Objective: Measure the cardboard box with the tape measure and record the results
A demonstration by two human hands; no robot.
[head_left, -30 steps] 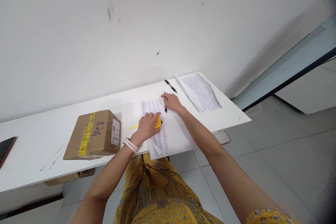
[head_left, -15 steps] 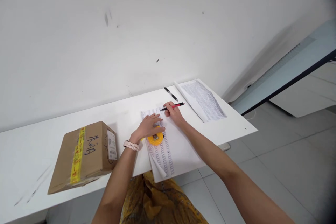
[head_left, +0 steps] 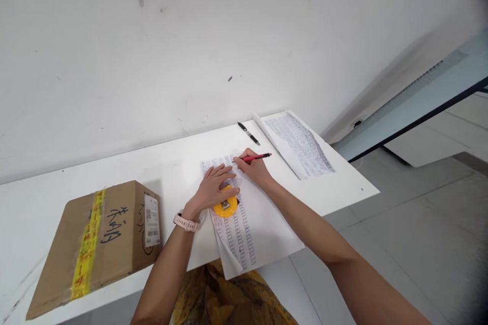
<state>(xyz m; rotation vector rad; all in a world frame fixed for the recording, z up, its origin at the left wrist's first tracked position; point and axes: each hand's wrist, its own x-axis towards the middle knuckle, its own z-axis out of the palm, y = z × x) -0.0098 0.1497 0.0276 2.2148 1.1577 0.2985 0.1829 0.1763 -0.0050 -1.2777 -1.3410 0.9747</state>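
Observation:
My left hand [head_left: 213, 186] lies flat with fingers stretched out on a printed sheet [head_left: 244, 223] on the white table [head_left: 179, 162]. Just under its palm edge sits a round yellow tape measure [head_left: 225, 206] on the paper. A pale watch is on that wrist. My right hand [head_left: 254, 167] is closed on a red pen [head_left: 255, 157], whose tip touches the top of the printed columns.
A taped cardboard box [head_left: 95, 238] with handwriting stands at the left. A black pen [head_left: 248, 133] and a second stack of printed sheets [head_left: 297, 144] lie at the table's far right. The white wall rises behind; tiled floor lies to the right.
My left hand let go of the yellow tape measure and flattened on the sheet. My right hand swung the red pen round into a writing grip. The view shifted left.

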